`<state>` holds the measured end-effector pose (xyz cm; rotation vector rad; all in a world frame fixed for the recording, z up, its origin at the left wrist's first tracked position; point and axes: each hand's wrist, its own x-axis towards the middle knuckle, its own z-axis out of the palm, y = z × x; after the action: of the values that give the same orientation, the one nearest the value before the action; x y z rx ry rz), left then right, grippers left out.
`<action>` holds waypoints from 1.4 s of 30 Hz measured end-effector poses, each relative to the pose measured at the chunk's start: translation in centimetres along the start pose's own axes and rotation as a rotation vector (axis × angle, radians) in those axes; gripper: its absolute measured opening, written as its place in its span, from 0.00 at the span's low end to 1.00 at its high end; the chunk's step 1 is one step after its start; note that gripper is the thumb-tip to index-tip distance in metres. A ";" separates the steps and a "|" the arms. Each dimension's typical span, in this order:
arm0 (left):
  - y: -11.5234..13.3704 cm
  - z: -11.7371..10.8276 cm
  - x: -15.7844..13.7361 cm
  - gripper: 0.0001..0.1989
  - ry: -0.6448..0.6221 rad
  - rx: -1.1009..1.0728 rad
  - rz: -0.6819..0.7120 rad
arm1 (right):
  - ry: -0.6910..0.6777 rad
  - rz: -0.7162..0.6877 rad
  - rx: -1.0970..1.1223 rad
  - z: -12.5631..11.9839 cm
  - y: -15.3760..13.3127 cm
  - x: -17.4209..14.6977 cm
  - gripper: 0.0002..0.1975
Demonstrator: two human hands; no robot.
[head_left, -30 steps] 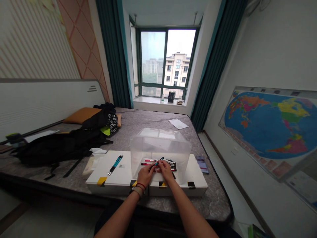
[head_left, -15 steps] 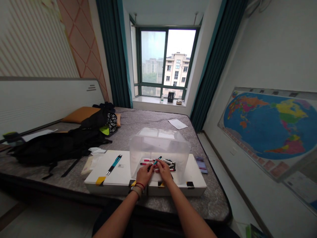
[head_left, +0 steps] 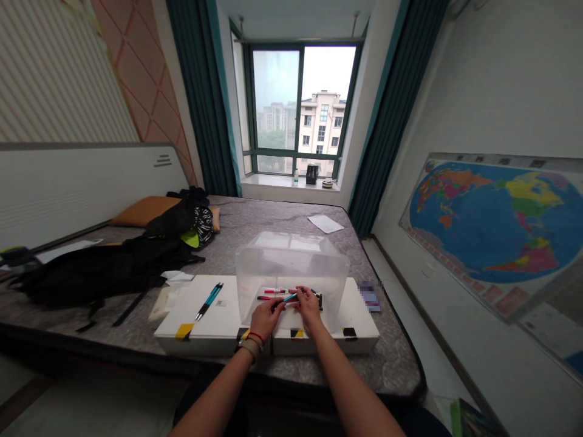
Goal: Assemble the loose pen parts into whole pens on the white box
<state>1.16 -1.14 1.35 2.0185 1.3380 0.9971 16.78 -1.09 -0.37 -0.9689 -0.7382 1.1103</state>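
Between my two hands is a blue pen (head_left: 290, 298), lying crosswise just inside the mouth of a clear plastic box (head_left: 255, 267) tipped on its side. My left hand (head_left: 265, 317) pinches its left end with closed fingers. The fingers of my right hand (head_left: 308, 308) close around its right end. Behind them, inside the box, lie several pens, among them a red and white pen (head_left: 274, 291); my right hand hides part of the pile. Two blue and black pens (head_left: 210, 301) lie side by side on the white box (head_left: 191, 306) to the left.
The white box rests on a bed with a grey mattress (head_left: 268, 215). A black backpack (head_left: 104, 267) and tissues (head_left: 177, 277) are at left. A paper sheet (head_left: 325, 224) lies farther back, and a blurred purple item (head_left: 370, 297) sits to the right.
My right hand has moved slightly right and away from the left hand, so more of the blue pen shows between them. The left hand stays nearly in place. The view has shifted slightly.
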 end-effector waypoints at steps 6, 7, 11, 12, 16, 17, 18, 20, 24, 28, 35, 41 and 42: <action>-1.1 0.4 0.2 0.16 0.042 -0.003 0.023 | -0.009 0.013 0.001 0.1 -0.1 -0.1 0.20; -1.3 0.5 0.3 0.16 0.049 -0.012 0.034 | -0.006 0.016 0.000 0.1 -0.1 -0.1 0.20; -1.9 0.9 0.3 0.15 0.063 -0.045 0.061 | 0.010 0.033 0.000 0.2 -0.3 -0.1 0.20; -2.0 1.0 0.3 0.15 0.062 -0.051 0.062 | 0.018 0.029 -0.003 0.1 -0.3 -0.1 0.20; -2.2 1.1 0.4 0.15 0.063 -0.077 0.090 | 0.075 -0.004 -0.062 0.1 0.0 0.0 0.19; -2.3 1.1 0.4 0.15 0.069 -0.082 0.100 | 0.082 -0.012 -0.081 0.1 0.0 0.1 0.19; -2.3 1.1 0.4 0.15 0.074 -0.086 0.110 | 0.085 -0.019 -0.100 0.1 0.0 0.1 0.19; -2.3 1.2 0.4 0.15 0.083 -0.093 0.123 | 0.080 -0.031 -0.134 0.1 0.0 0.0 0.20; -2.5 1.3 0.4 0.14 0.085 -0.095 0.119 | 0.058 -0.041 -0.183 0.1 -0.2 -0.2 0.20; -2.6 1.4 0.4 0.14 0.080 -0.088 0.108 | 0.043 -0.044 -0.164 0.2 -0.5 -0.3 0.18; -2.3 1.2 0.3 0.15 0.105 -0.055 0.083 | -0.087 0.097 0.077 0.0 -1.6 -0.8 0.25; -2.4 1.3 0.2 0.15 0.089 -0.023 0.099 | -0.069 0.095 0.098 0.1 -1.3 -0.7 0.19; -2.4 1.3 0.2 0.15 0.081 -0.021 0.099 | -0.053 0.092 0.095 0.2 -1.1 -0.7 0.19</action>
<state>0.93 -0.05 -1.16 2.0653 1.2738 1.1434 16.89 -1.83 0.72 -0.9023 -0.6831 1.2445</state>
